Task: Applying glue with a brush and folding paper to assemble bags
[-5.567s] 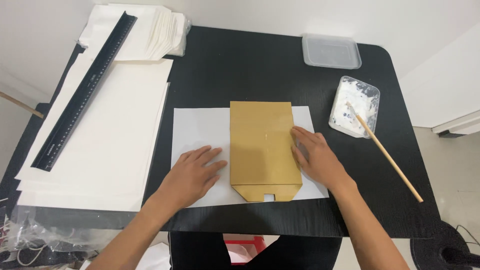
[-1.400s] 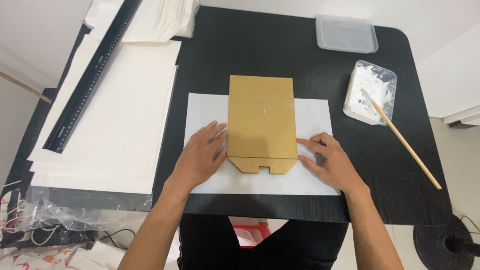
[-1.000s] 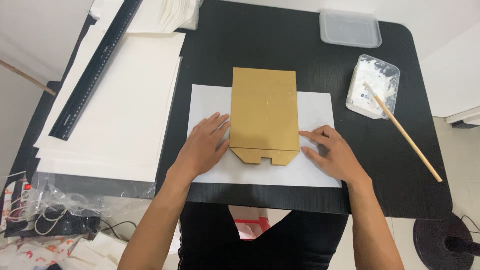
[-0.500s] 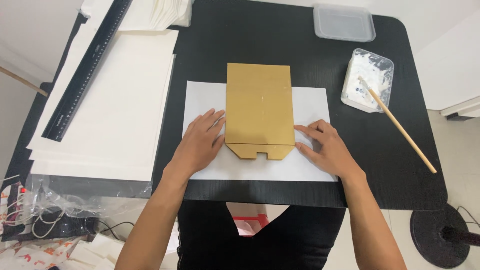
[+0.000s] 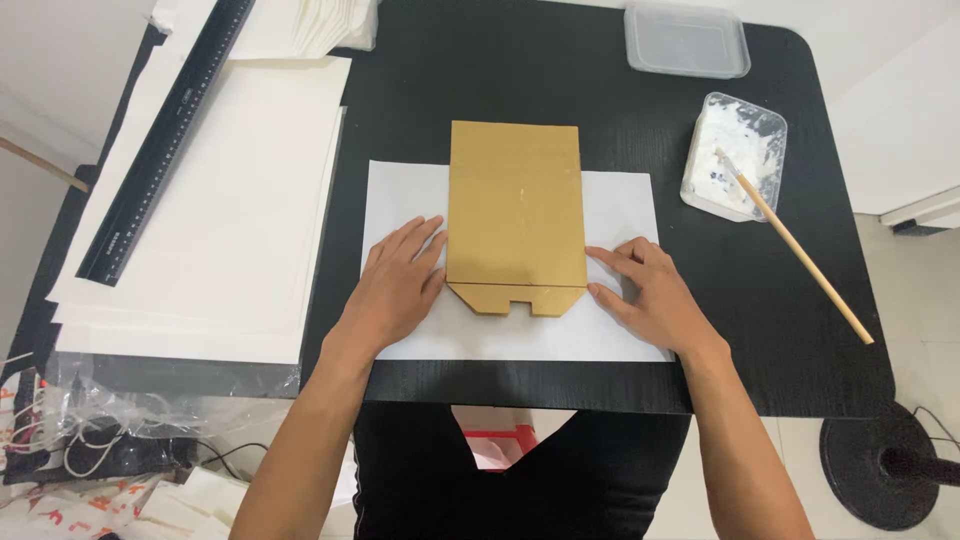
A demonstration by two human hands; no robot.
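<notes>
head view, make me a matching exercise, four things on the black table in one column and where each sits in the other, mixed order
Things:
1. brown cardboard template
2. long black ruler
3. thin wooden stick
4. clear plastic lid

Places:
A. far edge of the table, right of centre
B. on the stack of white paper, left side
C. leaning out of the clear tub of white paste
D. on the single white sheet, between both hands

Pairs: 1-D, 2-B, 3-C, 4-A
</notes>
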